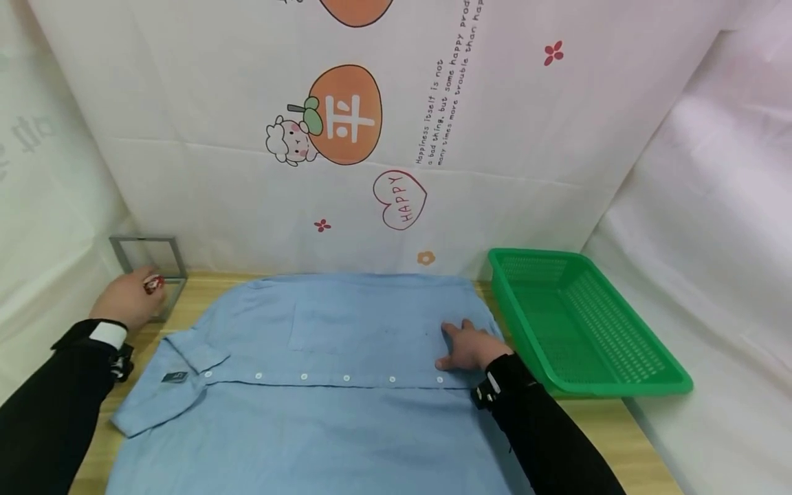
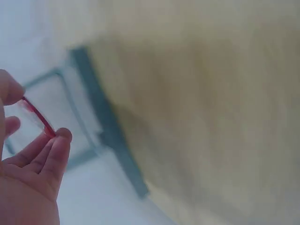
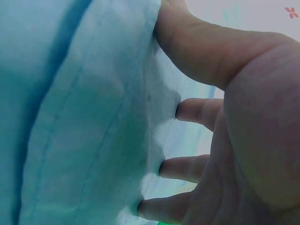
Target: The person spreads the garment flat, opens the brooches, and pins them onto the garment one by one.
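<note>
My left hand (image 1: 128, 297) pinches a small, flat, red-and-white round piece (image 1: 153, 282) between thumb and fingertips. The left wrist view shows its thin red edge (image 2: 40, 117); its exact kind is unclear. Right by this hand stands a grey rectangular frame (image 1: 180, 260) on the table's far left. A light blue button-up shirt (image 1: 371, 316) lies spread out, collar toward the left. My right hand (image 1: 471, 347) rests its spread fingertips on the shirt near the hem, close to the button row. In the right wrist view those fingers (image 3: 185, 168) touch the cloth.
A green plastic basket (image 1: 594, 316) sits at the right, beside the shirt's hem. Behind the table hangs a white printed cloth (image 1: 495, 103), with white sheets on both sides. Wooden tabletop (image 1: 625, 440) shows around the shirt.
</note>
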`<state>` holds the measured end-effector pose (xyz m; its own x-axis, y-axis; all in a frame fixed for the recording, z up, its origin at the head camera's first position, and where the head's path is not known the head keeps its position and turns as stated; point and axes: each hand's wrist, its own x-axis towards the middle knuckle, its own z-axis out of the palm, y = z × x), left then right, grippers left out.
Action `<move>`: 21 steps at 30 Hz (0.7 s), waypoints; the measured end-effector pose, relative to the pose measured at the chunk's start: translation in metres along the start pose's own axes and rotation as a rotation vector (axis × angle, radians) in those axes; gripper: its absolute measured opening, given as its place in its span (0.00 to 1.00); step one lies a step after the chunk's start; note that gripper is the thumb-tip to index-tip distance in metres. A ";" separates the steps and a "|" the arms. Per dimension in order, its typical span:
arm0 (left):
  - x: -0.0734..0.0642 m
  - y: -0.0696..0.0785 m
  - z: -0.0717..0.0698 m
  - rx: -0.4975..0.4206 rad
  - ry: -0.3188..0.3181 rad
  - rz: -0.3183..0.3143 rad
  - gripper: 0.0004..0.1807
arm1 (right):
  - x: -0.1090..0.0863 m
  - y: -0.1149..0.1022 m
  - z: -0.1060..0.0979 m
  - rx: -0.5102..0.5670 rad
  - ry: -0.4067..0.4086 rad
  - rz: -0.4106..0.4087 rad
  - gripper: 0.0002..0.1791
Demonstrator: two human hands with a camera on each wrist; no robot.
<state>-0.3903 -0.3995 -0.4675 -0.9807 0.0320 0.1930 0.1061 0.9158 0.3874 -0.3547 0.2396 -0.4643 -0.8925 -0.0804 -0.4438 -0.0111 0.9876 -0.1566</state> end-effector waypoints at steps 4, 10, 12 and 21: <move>-0.006 0.027 -0.005 -0.150 0.048 0.011 0.29 | 0.000 0.000 0.001 0.000 0.007 -0.012 0.52; -0.028 0.089 -0.019 -0.512 -0.049 0.017 0.29 | -0.004 0.003 0.003 0.007 0.013 -0.031 0.51; -0.035 0.110 -0.024 -0.788 -0.097 0.061 0.27 | -0.004 0.004 0.003 0.009 0.014 -0.038 0.51; -0.061 0.206 -0.042 -1.731 -0.399 0.586 0.25 | -0.015 -0.004 0.002 -0.004 0.063 -0.061 0.48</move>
<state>-0.3018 -0.2296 -0.3616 -0.7109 0.4654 0.5272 0.1773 -0.6068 0.7748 -0.3404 0.2370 -0.4593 -0.9167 -0.1316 -0.3773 -0.0679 0.9818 -0.1776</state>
